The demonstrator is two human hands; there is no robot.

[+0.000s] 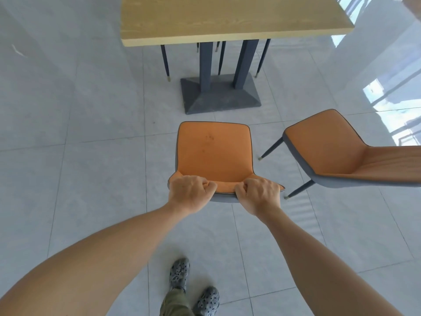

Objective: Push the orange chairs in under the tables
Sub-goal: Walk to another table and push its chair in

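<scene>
Both hands clamped on the backrest top of an orange chair (214,151), which stands clear of the table (227,19).

Left hand (190,193) and right hand (258,195) are each curled closed over the backrest's upper edge, thumbs inward; fingertips are hidden behind it. The seat is matte orange upholstery with dark piping and a grey shell; its legs are hidden beneath. The wood-grain tabletop rests on twin grey posts and a bevelled base (219,94). A second orange chair (341,151) at right is cut off by the frame edge. Floor: glossy pale tile.
</scene>
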